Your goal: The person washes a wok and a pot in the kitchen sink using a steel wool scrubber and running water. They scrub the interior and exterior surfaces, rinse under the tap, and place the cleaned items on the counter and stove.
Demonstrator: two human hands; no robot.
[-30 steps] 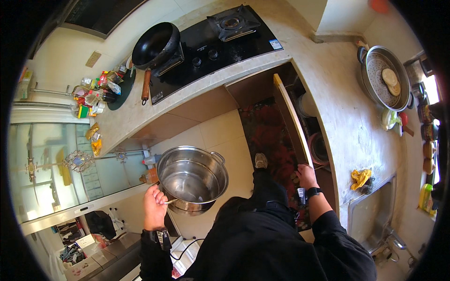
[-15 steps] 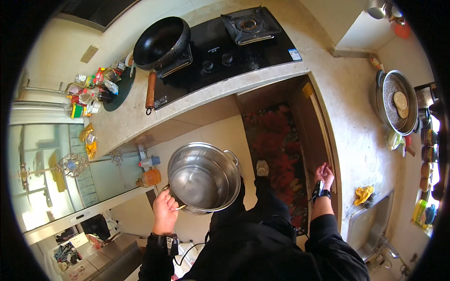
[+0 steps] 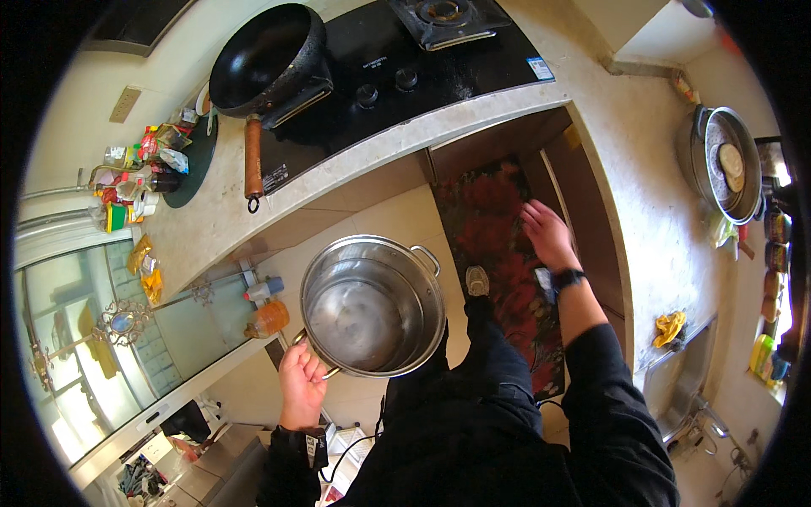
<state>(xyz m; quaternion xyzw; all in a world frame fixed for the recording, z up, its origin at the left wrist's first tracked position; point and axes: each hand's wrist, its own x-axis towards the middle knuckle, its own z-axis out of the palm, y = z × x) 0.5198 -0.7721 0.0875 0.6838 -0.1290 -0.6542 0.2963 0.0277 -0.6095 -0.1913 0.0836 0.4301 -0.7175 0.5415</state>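
My left hand (image 3: 302,384) is closed around one loop handle of a deep stainless steel pot (image 3: 359,317). The pot hangs over the floor in front of my legs, its mouth facing up. Its inside is shiny, and whether it holds any liquid I cannot tell. A second handle (image 3: 427,259) on the pot's far right is untouched. My right hand (image 3: 547,234) reaches forward above the dark red floor mat (image 3: 486,203), fingers stretched out and nothing held. Beside it stands the brown cabinet front (image 3: 594,220) under the counter.
A black wok (image 3: 266,63) with a wooden handle sits on the left burner of the black gas stove (image 3: 384,76). A steamer pot (image 3: 731,165) with round flat breads stands at right, beyond the sink (image 3: 680,380). Seasoning packets and bottles (image 3: 148,169) crowd the left counter.
My right hand has moved forward and left, from beside the counter edge to over the mat. The left hand still holds the pot. The view has shifted slightly.
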